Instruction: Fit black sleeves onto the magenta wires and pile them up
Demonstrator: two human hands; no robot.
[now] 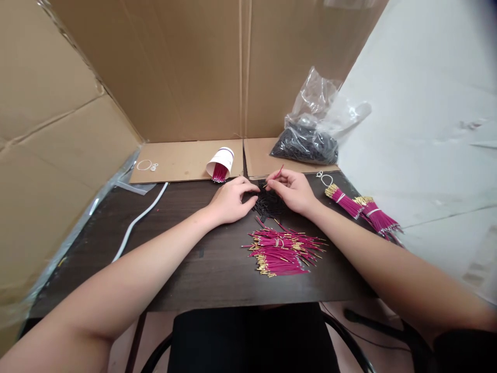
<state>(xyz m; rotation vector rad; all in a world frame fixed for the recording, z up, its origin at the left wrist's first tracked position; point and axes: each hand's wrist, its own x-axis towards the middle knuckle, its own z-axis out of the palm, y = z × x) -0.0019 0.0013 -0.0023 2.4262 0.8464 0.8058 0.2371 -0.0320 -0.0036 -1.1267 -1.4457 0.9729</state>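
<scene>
My right hand (293, 191) pinches a short magenta wire (280, 171) between thumb and fingers, above the right side of a loose pile of small black tube-like pieces (267, 206). My left hand (235, 199) rests at the left edge of this pile. Its fingers are bent, and thumb and forefinger stand slightly apart with no held thing visible between them. Nearer me lies a heap of magenta wires (279, 254) with gold-coloured ends, part of them tied with a whitish band.
A white cup (222, 159) lies tipped over with magenta wires inside. Behind the right hand sits a clear bag (306, 142) of black pieces. Banded wire bundles (345, 201) lie right, rubber bands (144, 165) and a white cable (135, 220) left. Cardboard walls (186, 72) enclose the dark table.
</scene>
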